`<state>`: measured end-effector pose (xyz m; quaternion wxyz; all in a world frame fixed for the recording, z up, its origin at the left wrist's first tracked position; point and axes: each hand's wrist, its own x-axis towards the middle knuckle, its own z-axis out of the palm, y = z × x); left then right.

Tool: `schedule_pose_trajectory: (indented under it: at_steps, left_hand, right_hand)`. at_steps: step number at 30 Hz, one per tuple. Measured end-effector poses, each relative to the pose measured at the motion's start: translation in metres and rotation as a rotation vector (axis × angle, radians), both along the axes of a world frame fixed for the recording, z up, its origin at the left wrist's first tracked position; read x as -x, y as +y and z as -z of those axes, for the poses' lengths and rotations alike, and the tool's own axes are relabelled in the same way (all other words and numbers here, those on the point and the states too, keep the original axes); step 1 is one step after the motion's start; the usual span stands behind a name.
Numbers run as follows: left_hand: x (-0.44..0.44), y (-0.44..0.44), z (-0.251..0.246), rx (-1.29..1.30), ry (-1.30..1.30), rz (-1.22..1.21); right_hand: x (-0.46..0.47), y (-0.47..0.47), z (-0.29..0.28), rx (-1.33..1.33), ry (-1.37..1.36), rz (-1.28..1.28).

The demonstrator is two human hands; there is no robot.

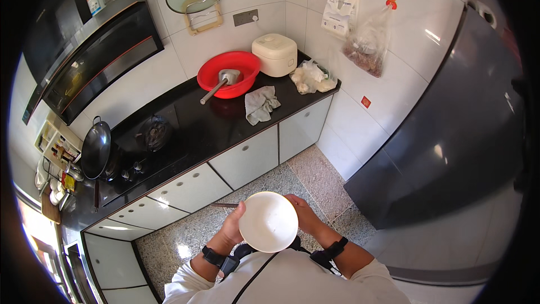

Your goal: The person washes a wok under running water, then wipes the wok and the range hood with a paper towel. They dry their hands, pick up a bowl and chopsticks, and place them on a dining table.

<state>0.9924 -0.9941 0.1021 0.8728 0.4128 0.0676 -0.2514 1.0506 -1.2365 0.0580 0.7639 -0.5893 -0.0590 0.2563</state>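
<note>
A white bowl [268, 222] is held in front of my body, low in the view, with its inside facing up. My left hand [233, 224] grips the bowl's left side, its thumb near the rim. A thin brown stick-like thing [225, 205], perhaps chopsticks, sticks out to the left beside that thumb. My right hand [304, 214] holds the bowl's right side, with its fingers partly hidden behind the bowl. Small whitish specks show inside the bowl.
Along the dark countertop [202, 135] stand a wok [96, 150], a gas burner [155, 134], a red basin [230, 90] with a metal ladle [215, 91], a grey cloth [260, 104], a cream rice cooker [274, 55] and plastic bags [313, 77]. A dark refrigerator [455, 135] is at right.
</note>
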Motion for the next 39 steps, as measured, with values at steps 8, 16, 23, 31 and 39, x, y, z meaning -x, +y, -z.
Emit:
schedule_pose_trajectory:
  at_steps: [8, 16, 23, 31, 39]
  left_hand:
    - [-0.121, -0.010, 0.009, 0.046, -0.020, 0.006]
    - [-0.268, 0.031, 0.012, 0.105, 0.011, -0.073]
    - [-0.361, 0.078, -0.002, 0.139, 0.003, -0.239]
    - [-0.397, 0.099, 0.005, 0.064, -0.005, -0.472]
    - [-0.431, 0.072, 0.011, 0.042, 0.007, -0.823]
  right_hand:
    - [-0.121, -0.002, 0.010, 0.088, -0.353, -0.098]
    - [-0.263, 0.020, 0.002, 0.028, 0.181, 0.063]
    - [-0.384, 0.015, -0.001, -0.126, 0.225, 0.332]
    - [-0.544, 0.019, 0.006, -0.183, 0.155, 0.396]
    - [-0.732, 0.034, 0.043, -0.120, 0.157, 0.417]
